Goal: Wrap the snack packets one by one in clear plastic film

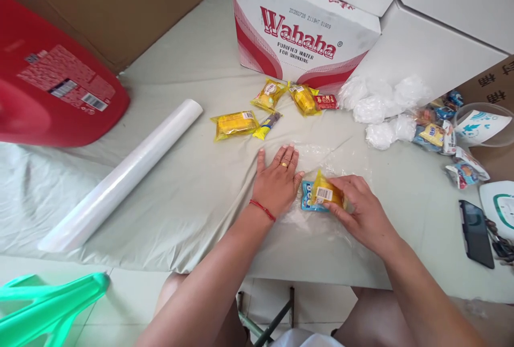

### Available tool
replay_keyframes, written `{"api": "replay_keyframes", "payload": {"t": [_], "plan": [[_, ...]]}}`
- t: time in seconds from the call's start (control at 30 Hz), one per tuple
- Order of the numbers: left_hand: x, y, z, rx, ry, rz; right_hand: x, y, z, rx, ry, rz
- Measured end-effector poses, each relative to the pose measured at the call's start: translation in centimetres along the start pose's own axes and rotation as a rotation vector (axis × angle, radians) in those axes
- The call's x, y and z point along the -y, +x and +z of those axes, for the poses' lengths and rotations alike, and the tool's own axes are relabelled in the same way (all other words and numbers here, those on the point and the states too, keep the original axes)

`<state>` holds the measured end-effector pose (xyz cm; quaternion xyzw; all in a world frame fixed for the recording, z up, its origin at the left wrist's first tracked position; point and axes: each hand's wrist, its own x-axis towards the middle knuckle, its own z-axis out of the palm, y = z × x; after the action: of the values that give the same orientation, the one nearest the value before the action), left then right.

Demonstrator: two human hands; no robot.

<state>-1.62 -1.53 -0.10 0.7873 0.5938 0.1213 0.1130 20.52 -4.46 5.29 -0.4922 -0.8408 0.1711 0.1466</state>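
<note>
My left hand (pixel 278 180) lies flat, fingers spread, pressing on a sheet of clear plastic film (pixel 321 157) spread over the cloth-covered table (pixel 193 186). My right hand (pixel 358 209) grips a yellow snack packet (pixel 326 193) that sits on the film, on top of a small blue packet (pixel 307 200). Farther back lie more yellow snack packets (pixel 234 123) and a small red packet (pixel 325 102), loose on the table.
A roll of clear film (pixel 120 175) lies at the left, near a red plastic object (pixel 52 84). A Wahaha carton (pixel 299 31) stands at the back. Wrapped white bundles (pixel 379 108), mixed packets (pixel 436 133), a cup (pixel 484 125) and a phone (pixel 476 233) are at the right.
</note>
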Motion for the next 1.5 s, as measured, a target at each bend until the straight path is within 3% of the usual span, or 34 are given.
{"api": "replay_keyframes", "payload": {"t": [0.2,0.47,0.7,0.9,1.0,1.1,1.2,1.3,1.5], "plan": [[-0.1,-0.1,-0.3,0.007,-0.02,-0.025,0.1,-0.2,1.5,0.037,-0.016,-0.011],[-0.4,-0.2,-1.2,0.033,-0.071,-0.072,0.1,-0.1,0.9,0.107,-0.075,-0.057],[-0.7,-0.5,-1.5,0.077,-0.086,-0.018,0.2,0.4,0.5,0.155,-0.074,-0.035],[-0.6,-0.5,-1.4,0.076,-0.088,-0.023,1.7,-4.4,-2.5,-0.062,0.1,-0.007],[-0.7,-0.4,-1.3,0.068,-0.081,-0.018,2.4,-7.5,-1.9,-0.122,0.078,0.022],[-0.7,-0.5,-1.1,0.067,-0.066,-0.01,2.4,-8.8,-0.3,-0.155,-0.046,0.1],[-0.8,-0.6,-1.1,0.068,-0.063,-0.001,1.7,-7.9,0.2,-0.211,-0.036,0.162],[-0.7,-0.6,-1.4,0.072,-0.075,0.012,1.3,-6.2,-0.9,-0.223,-0.015,0.115],[-0.7,-0.6,-1.7,0.07,-0.109,0.01,1.5,-4.5,-1.9,-0.122,-0.085,0.109]]}}
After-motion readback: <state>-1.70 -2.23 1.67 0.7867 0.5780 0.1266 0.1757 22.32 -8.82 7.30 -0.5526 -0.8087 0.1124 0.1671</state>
